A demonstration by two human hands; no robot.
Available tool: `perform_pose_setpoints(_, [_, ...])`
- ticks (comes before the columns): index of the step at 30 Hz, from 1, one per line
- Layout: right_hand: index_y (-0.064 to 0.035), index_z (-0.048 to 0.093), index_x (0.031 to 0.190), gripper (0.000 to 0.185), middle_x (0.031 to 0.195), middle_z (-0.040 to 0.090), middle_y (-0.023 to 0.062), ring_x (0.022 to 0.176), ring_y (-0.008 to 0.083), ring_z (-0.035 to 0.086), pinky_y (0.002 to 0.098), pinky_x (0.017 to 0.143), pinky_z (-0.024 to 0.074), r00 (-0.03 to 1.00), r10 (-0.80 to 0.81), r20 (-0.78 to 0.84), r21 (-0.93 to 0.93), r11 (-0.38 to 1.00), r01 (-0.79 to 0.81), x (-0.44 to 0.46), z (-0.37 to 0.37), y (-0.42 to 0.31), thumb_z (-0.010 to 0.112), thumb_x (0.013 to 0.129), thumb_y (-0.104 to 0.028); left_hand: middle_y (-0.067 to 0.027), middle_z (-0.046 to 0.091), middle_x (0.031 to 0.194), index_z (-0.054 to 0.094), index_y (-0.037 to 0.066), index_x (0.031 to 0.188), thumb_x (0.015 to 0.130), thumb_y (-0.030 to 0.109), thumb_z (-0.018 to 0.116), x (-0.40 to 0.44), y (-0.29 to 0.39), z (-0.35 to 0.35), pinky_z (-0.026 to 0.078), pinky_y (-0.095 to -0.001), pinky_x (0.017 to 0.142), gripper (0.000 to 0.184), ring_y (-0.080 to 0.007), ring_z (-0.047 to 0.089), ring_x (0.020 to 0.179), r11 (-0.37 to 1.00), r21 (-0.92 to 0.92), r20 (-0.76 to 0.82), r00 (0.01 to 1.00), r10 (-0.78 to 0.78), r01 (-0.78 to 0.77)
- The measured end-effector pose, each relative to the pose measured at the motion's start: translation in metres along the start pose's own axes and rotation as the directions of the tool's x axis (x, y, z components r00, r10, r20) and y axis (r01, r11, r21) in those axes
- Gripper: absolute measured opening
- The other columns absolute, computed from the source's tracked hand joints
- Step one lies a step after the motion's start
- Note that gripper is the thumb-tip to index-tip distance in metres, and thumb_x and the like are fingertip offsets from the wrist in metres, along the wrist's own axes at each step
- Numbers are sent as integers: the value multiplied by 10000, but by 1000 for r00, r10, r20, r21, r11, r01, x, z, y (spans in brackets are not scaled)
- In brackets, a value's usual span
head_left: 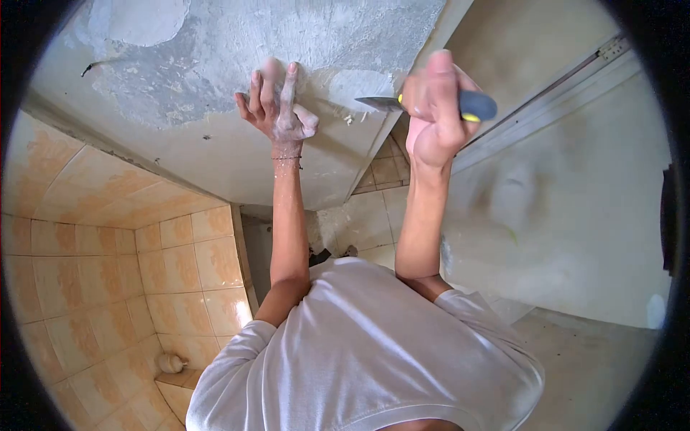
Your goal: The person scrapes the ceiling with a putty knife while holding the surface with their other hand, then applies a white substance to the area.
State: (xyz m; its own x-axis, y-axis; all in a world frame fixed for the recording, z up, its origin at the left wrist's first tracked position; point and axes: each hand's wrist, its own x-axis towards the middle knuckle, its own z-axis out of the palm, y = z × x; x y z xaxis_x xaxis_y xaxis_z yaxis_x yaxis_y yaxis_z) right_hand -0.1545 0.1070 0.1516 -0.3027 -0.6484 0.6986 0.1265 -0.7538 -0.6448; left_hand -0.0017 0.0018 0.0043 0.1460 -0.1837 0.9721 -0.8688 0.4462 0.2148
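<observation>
My right hand [437, 108] is wrapped round the dark grey and yellow handle of a putty knife [379, 103]. Its metal blade points left, at or close to a pale patch on the wall [338, 43], though contact cannot be told. Small whitish crumbs [350, 119] show just below the blade tip. To the left, my left hand [279, 108] is spread against the wall with its fingers apart, dusted with white powder. The wall is grey and rough above, smoother and cream below. My right thumb and the handle are slightly blurred.
Orange-patterned tiles [79, 287] cover a low wall at left, with a small round object [170, 362] on a ledge. A wire end [88, 70] sticks out of the wall at upper left. A door frame [560, 86] stands at right. Floor tiles [363, 219] lie below.
</observation>
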Motion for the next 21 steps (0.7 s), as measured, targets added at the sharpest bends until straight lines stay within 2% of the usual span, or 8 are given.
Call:
perform_pose_setpoints(2, [-66,347,496,469,454,318,-24,385,57,248,270,401,158,998,-45,-38,221,974,53,0,2,-2,554,916,-59,-70,529,1348,632,211,1229,864,751,30,-2,0,0,127,-458,1150,887,-234,388,1310,1000,3,-2,1000,12,-12])
perform_pose_setpoints(8, [-53,356,519,420,426,339,-10,348,70,262,256,360,182,966,-253,-46,271,928,256,2,17,-8,542,895,-22,-78,536,1338,635,210,1223,868,744,33,-2,-3,3,114,-441,1162,879,-232,390,1308,999,1,-13,999,43,-43])
perform_pose_setpoints(11, [-64,331,576,331,452,248,-18,362,77,181,266,365,167,900,-426,-90,-335,864,375,9,26,20,425,893,-82,-80,538,1335,636,207,1222,874,735,37,-3,-2,0,109,-441,1163,871,-235,390,1308,999,11,14,999,32,-32])
perform_pose_setpoints(12, [-64,331,576,331,452,248,-18,362,77,181,266,365,167,901,-424,-92,-341,864,371,6,20,22,425,893,-82,-80,538,1335,636,207,1222,874,735,37,-3,-3,1,109,-441,1163,871,-235,390,1308,999,7,20,999,31,-31])
perform_pose_setpoints(15, [-19,464,600,292,440,387,-10,361,75,326,256,359,215,938,-316,-139,232,911,341,-1,10,3,592,859,-62,-80,531,1344,637,206,1220,882,724,49,-3,-4,2,108,-441,1163,854,-240,387,1310,998,-10,-9,998,54,-54])
perform_pose_setpoints(18, [-21,435,548,332,442,399,-6,356,76,337,254,358,220,929,-331,-164,251,897,364,-4,16,5,572,849,-40,-83,531,1345,639,206,1216,870,742,32,-4,-3,0,108,-442,1162,880,-241,386,1312,1000,-6,26,999,24,-24])
perform_pose_setpoints(19, [-22,398,509,372,444,400,-5,357,75,343,245,357,226,909,-376,-177,-98,926,364,1,19,15,558,845,-32,-83,532,1343,639,205,1215,864,747,12,-2,-3,0,107,-443,1162,900,-241,385,1313,999,-2,12,999,35,-35])
perform_pose_setpoints(21, [-36,355,497,412,437,421,13,360,76,375,240,358,246,920,-365,-143,-68,931,359,1,9,22,562,852,-49,-83,534,1341,640,205,1214,858,753,-8,-3,-2,2,106,-444,1162,920,-241,384,1314,999,-2,-1,999,49,-49])
